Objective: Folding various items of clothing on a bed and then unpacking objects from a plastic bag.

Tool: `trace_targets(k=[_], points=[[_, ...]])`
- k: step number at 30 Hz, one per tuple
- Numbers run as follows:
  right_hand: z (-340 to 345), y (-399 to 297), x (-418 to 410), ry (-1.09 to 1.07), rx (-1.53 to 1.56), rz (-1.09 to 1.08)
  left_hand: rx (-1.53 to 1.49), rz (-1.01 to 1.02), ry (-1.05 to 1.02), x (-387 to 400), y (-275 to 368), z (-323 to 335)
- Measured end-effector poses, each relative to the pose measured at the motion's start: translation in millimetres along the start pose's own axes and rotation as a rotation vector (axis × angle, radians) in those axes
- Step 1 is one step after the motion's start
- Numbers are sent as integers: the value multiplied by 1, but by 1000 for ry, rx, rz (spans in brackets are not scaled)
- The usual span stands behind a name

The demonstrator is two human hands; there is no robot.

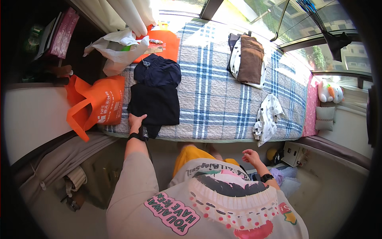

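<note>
My left hand (136, 122) lies at the lower left edge of a black folded garment (155, 104), thumb on top; the other fingers are partly hidden, so its grip is unclear. Touching that garment's far side is a dark navy garment (159, 71) with a patterned cord. My right hand (251, 157) hangs off the near side of the bed, fingers loosely curled, holding nothing visible. Beyond it, a white garment with black spots (267, 119) lies crumpled on the plaid quilt (220, 104). Farther back, a folded brown garment (252, 59) rests on white spotted and dark cloth.
An orange tote bag (110, 98) stands at the bed's left edge. Behind it are a white plastic bag (115, 59) and another orange bag (173, 44). A plush toy (331, 92) and a small grey cushion (324, 118) sit at the right end. Windows border the far side.
</note>
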State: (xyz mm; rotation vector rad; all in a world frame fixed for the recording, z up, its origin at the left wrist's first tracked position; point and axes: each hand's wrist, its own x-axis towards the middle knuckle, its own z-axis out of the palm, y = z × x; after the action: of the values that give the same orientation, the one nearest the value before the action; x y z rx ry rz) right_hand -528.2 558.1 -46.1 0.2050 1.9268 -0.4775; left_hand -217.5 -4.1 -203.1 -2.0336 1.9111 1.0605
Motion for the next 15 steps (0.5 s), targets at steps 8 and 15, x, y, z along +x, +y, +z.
trace_targets(k=[8,15], points=[[39,-53,4,-84,-144,-194,-509,-110,-448,-54,28,22],[67,-119,-32,217,-379,-776,-694,159,-638,-171,106,-4]])
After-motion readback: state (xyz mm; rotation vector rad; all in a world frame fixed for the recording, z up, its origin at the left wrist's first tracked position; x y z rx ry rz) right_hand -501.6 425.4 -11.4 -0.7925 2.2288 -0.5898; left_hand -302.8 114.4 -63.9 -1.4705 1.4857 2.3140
